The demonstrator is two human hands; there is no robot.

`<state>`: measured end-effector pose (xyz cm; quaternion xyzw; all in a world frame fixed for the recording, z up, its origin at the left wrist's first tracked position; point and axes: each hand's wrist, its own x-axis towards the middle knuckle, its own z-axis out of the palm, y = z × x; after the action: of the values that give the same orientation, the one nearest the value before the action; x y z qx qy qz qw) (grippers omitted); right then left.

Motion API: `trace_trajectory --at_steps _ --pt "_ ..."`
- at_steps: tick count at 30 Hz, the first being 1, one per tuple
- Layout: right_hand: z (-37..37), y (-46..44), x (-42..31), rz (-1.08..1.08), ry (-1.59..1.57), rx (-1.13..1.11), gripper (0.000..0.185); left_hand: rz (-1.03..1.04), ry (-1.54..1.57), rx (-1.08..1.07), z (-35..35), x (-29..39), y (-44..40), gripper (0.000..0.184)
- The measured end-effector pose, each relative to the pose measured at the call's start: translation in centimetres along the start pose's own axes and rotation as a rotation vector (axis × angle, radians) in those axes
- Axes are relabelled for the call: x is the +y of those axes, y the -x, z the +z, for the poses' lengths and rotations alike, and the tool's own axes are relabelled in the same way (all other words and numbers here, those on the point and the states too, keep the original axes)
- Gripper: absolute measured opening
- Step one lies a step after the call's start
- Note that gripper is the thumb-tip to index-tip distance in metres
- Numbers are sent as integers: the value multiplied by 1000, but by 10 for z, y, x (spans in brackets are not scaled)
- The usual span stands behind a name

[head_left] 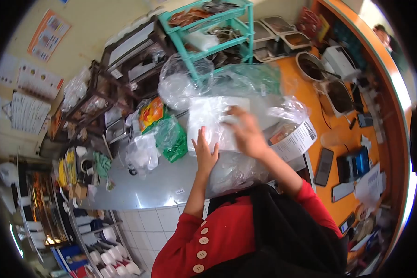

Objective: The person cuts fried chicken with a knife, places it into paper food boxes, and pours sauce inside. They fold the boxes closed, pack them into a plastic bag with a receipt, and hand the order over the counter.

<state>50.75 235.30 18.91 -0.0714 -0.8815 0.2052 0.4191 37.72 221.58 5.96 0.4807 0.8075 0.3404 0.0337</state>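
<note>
A stack of white, thin plastic sheets or bags (pixel 199 109) lies on the metal counter in front of me. My left hand (pixel 205 152) rests on its lower left part, fingers stretched and apart. Over the right half of the stack is my right hand (pixel 248 135), smeared by motion, so its grip cannot be made out. Crumpled clear plastic (pixel 238 171) lies just below the stack, near my body. To the right, beside my right forearm, sits a clear plastic packet (pixel 289 111) with a printed paper sheet (pixel 297 142).
Left of the stack are a green plastic bag (pixel 173 141) and a clear bag (pixel 142 150) on the metal counter (pixel 157 185). A turquoise tiered rack (pixel 208 28) stands behind. Phones (pixel 324 167), a blue-black device (pixel 353 164) and food pans (pixel 337 97) occupy the orange counter.
</note>
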Motion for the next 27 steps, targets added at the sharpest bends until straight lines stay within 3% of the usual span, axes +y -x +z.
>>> trace_trajectory --at_steps 2,3,4,5,8,10,12,13,14,15,16,17,18,20,25,27 --pt "72 5 17 -71 -84 -313 35 30 -108 -153 -2 -23 -1 66" --pt "115 24 38 97 -146 -397 31 150 -206 -76 4 -38 5 54" --pt "126 28 45 358 -150 -631 33 122 -230 -74 1 -33 4 48" --pt "155 44 70 154 14 -560 29 134 -262 -89 -3 -32 3 46" --pt "162 28 63 349 339 -878 28 137 -309 -19 -2 -41 6 40" --pt "167 18 52 404 506 -956 28 117 -362 -19 11 -46 6 36" --pt "199 38 67 358 711 -803 27 145 -420 -27 14 -48 8 36" --pt "193 33 60 376 741 -839 33 138 -452 -58 14 -51 8 37" --pt "203 51 59 302 850 -567 51 132 -491 -93 14 -56 9 38" --pt "194 46 61 274 741 -755 70 157 -475 -69 13 -55 9 39" --pt "210 57 71 261 760 -669 78 163 -465 -39 10 -51 10 40" --pt "191 46 58 277 739 -719 63 186 -427 -31 11 -48 11 39" --pt "188 49 59 230 711 -608 44 199 -397 -16 8 -47 12 39" --pt "157 32 47 234 557 -707 31 194 -368 -11 4 -41 9 39" --pt "168 41 74 236 419 -464 27 255 -213 -9 -1 -23 -12 34" --pt "173 48 88 251 343 -316 25 231 -70 -122 12 -31 -18 34"
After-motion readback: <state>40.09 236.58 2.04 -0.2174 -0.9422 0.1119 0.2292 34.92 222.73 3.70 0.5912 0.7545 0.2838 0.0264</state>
